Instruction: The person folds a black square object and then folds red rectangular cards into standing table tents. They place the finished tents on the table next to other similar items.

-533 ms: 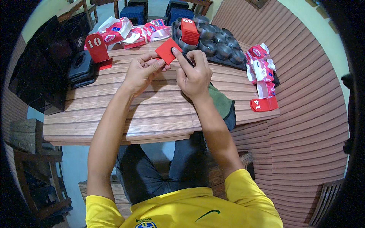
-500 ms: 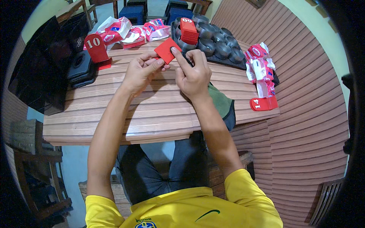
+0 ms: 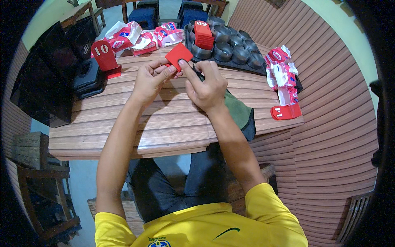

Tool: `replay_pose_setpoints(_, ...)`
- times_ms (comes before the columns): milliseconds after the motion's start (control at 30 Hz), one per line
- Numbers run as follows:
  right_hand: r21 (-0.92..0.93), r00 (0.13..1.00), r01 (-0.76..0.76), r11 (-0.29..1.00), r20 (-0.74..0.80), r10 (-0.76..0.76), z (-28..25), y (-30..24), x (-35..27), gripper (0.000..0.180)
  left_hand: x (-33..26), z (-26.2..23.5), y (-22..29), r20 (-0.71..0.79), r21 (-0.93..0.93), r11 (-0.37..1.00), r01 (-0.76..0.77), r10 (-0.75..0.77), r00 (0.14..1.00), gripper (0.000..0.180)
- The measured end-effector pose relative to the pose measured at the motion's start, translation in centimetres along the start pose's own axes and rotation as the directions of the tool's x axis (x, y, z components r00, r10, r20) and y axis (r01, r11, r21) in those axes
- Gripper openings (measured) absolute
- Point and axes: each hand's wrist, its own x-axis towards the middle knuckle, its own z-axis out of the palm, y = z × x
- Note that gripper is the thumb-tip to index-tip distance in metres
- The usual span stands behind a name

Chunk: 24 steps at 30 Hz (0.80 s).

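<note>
We are sitting at a wooden table (image 3: 123,123). Near the top middle of the frame, our left hand (image 3: 150,80) and right hand (image 3: 207,86) are both pinching a small red card (image 3: 178,55), holding it just above the table.

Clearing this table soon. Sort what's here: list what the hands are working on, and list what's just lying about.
In hand:
- red card, pinched by left hand and right hand

Probably linked to it, not touched:
- dark tray of metal cups with a stack of red cards

Lying about:
- red numbered stand
- red-and-white packets, more at the right edge
- black holders
- second red tag
</note>
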Motion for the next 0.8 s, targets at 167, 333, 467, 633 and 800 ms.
replay_pose_setpoints(167, 0.079, 1.000, 0.007, 0.997, -0.030, -0.005, -0.10, 0.19, -0.18, 0.060, -0.20, 0.37, 0.22, 0.004, 0.079, 0.996, -0.035, 0.035, 0.999, 0.039)
replay_pose_setpoints(333, -0.005, 0.997, -0.076, 0.997, 0.030, 0.076, 0.04, 0.48, -0.55, 0.056, -0.10, 0.34, 0.44, 0.020, 0.206, 0.979, -0.010, 0.006, 1.000, 0.038)
replay_pose_setpoints(467, 0.093, 0.999, 0.032, 0.995, -0.008, -0.032, 0.31, 0.73, -0.75, 0.049, -0.13, 0.58, 0.45, 0.021, 0.245, 0.969, -0.026, 0.021, 1.000, 0.038)
replay_pose_setpoints(633, 0.040, 0.994, -0.108, 0.993, 0.035, 0.107, 0.45, 0.76, -0.80, 0.049, -0.39, 0.62, 0.56, -0.021, 0.261, 0.965, 0.011, -0.006, 1.000, 0.039)
replay_pose_setpoints(800, 0.093, 0.999, -0.021, 0.995, 0.026, 0.019, 0.37, 0.67, -0.94, 0.047, -0.07, 0.15, 0.27, 0.014, 0.280, 0.959, -0.032, 0.029, 0.999, 0.033)
